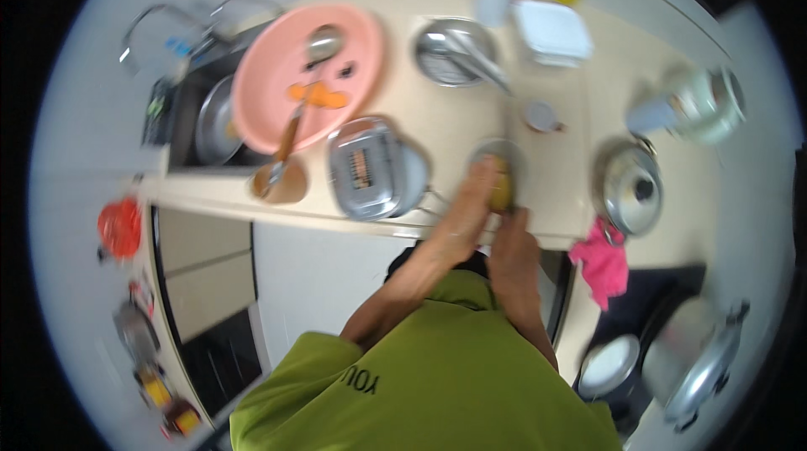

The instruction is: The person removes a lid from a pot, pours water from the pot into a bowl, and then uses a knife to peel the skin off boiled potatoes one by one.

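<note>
Before me on the counter lies a round, pale plate or board (521, 167) with a yellow piece of food (502, 189) on it. My left hand (465, 205) rests with its fingers over the food's left side, holding it. Just to the right and nearer my body, my right hand (514, 243) is closed around the dark handle of what looks like a knife (509, 120); its blurred blade points away from me, beside the food. Motion blur hides the fingertips and the exact contact between blade and food.
A pink basin (252, 98) with a ladle across it overlaps the sink (183, 154). Nearby are a clear lidded container (369, 167), a metal bowl (455, 76) with utensils, a small cup (540, 115), white containers (553, 32) and a lidded pot (630, 189) beside a pink cloth (602, 265).
</note>
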Tool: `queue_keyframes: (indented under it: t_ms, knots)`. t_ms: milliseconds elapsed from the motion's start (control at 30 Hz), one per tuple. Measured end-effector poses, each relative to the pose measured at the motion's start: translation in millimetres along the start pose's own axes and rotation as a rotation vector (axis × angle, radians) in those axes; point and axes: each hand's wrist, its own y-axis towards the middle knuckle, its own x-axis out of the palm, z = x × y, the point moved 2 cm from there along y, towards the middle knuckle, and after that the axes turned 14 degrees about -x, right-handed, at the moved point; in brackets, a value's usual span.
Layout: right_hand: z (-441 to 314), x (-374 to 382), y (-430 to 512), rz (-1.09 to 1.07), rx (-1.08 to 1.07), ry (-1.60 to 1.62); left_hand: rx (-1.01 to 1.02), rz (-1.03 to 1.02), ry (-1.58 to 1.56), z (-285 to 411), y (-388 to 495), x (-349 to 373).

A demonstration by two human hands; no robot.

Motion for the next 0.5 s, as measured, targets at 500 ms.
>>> queue_keyframes:
  t_ms: [500]
  knots:
    - [17.2, -13.3, 27.1, 0.061, 0.133, 0.676, 0.507, 0.365, 0.633, 9.4, -32.4, -8.5]
